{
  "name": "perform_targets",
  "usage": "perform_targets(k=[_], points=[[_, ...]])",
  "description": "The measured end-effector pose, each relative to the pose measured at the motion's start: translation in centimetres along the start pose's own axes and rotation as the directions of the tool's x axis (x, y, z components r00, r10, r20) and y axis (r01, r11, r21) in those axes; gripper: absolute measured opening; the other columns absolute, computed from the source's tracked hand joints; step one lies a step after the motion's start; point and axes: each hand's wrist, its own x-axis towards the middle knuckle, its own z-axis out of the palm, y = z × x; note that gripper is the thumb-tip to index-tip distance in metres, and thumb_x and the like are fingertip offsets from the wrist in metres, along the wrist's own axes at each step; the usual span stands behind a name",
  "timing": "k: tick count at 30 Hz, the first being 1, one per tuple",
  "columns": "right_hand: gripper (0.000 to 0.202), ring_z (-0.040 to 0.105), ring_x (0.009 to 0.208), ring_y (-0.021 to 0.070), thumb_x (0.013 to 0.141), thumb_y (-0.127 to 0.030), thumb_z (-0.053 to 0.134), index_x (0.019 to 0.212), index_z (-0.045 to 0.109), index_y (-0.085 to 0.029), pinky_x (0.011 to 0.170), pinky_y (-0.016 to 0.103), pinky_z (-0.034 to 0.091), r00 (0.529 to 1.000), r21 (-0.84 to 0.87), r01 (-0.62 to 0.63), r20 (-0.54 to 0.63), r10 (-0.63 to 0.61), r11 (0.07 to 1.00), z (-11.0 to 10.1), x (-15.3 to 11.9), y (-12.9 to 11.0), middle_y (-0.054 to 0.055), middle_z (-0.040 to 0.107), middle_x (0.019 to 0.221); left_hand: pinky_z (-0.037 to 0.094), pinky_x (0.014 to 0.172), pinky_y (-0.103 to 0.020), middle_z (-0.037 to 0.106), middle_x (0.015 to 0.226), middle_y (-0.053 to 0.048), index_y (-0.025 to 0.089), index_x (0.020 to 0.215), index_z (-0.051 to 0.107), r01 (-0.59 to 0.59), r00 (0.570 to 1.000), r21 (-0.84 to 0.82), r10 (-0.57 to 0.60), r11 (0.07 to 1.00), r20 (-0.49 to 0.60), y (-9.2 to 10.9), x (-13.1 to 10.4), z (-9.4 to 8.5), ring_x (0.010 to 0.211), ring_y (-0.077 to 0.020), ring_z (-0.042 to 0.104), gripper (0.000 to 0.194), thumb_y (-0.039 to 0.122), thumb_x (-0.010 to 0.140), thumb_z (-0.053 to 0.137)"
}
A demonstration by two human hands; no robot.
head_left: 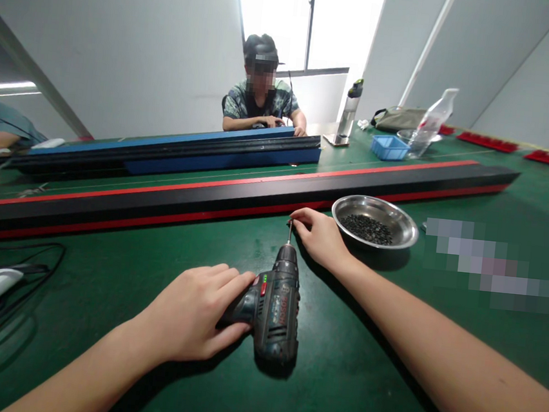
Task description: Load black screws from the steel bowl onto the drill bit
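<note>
Drill (279, 313) between both hands (196, 308)

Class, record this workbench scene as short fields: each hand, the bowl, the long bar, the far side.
Left hand: around the grip of a drill
Right hand: fingertips at the tip of the drill's bit; anything pinched there is too small to tell
Bowl: metal, holding small dark pieces
Long bar: black with red edges, across the green table
Far side: person in a cap, behind blue and black bars
</note>
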Motion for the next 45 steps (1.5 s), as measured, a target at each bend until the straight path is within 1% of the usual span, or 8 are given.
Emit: perform_targets(k=[4,9,16,22,29,38,45], points=[[0.016,0.077,0.098,0.0206,0.095,-0.012,0.065,0.104,0.076,-0.020,0.093,0.035,0.059,1.000,0.010,-0.008,0.003,0.008,1.000,-0.12,-0.03,-0.26,0.007,0.081,0.103,0.058,0.084,-0.048,0.072,0.116,-0.014,0.014,0.140,0.053,0.003,1.000,0.005,-0.003,1.000,-0.001,0.09,0.05,-0.10,0.099,-0.0299,0.067,0.052,0.041,0.095,0.059],[0.016,0.077,0.098,0.0212,0.095,-0.012,0.065,0.103,0.077,-0.020,0.094,0.036,0.059,1.000,0.009,-0.017,0.007,0.017,1.000,-0.23,-0.06,-0.50,0.007,0.081,0.103,0.058,0.086,-0.048,0.071,0.118,-0.014,0.015,0.139,0.053,0.002,1.000,0.003,-0.002,1.000,0.001,0.10,0.05,-0.08,0.101,-0.0306,0.067,0.052,0.042,0.096,0.059],[0.017,0.077,0.098,0.0210,0.095,-0.012,0.064,0.104,0.077,-0.020,0.094,0.035,0.058,1.000,-0.005,-0.014,0.013,0.014,1.000,-0.19,-0.05,-0.43,0.008,0.081,0.103,0.057,0.085,-0.046,0.071,0.115,-0.013,0.016,0.140,0.052,0.011,1.000,0.007,-0.011,1.000,0.011,0.16,0.04,-0.09,0.099,-0.0299,0.067,0.052,0.041,0.095,0.060],[0.016,0.077,0.096,0.0216,0.094,-0.016,0.065,0.106,0.076,-0.019,0.091,0.035,0.059,1.000,-0.039,-0.002,0.008,0.002,0.999,-0.18,-0.21,-0.69,0.007,0.081,0.103,0.057,0.085,-0.047,0.071,0.116,-0.013,0.015,0.141,0.051,0.007,1.000,0.012,-0.007,1.000,0.003,-0.02,0.12,0.05,0.100,-0.0301,0.067,0.053,0.041,0.095,0.060],[0.021,0.077,0.098,0.0217,0.092,-0.013,0.063,0.107,0.076,-0.020,0.095,0.036,0.058,1.000,-0.026,0.000,0.024,0.001,1.000,-0.10,-0.30,-0.79,0.007,0.081,0.106,0.057,0.084,-0.045,0.072,0.116,-0.013,0.017,0.139,0.052,0.003,1.000,0.023,-0.002,1.000,-0.013,0.08,0.03,-0.05,0.100,-0.0296,0.068,0.052,0.041,0.095,0.061],[0.020,0.077,0.096,0.0221,0.092,-0.016,0.065,0.107,0.077,-0.021,0.091,0.035,0.059,0.999,-0.064,-0.013,0.041,0.016,0.998,-0.16,-0.29,-0.80,0.007,0.081,0.104,0.056,0.083,-0.043,0.073,0.114,-0.012,0.018,0.139,0.053,-0.002,0.999,0.017,0.003,1.000,-0.033,-0.01,-0.06,0.10,0.099,-0.0295,0.069,0.052,0.041,0.093,0.063],[0.020,0.076,0.094,0.0219,0.093,-0.016,0.064,0.108,0.077,-0.020,0.089,0.034,0.058,0.999,-0.077,-0.004,0.042,0.007,0.997,-0.19,-0.30,-0.84,0.007,0.081,0.103,0.057,0.084,-0.045,0.072,0.114,-0.013,0.016,0.140,0.053,0.001,1.000,0.020,-0.001,1.000,-0.012,0.05,0.07,0.01,0.099,-0.0296,0.068,0.052,0.040,0.094,0.061]])
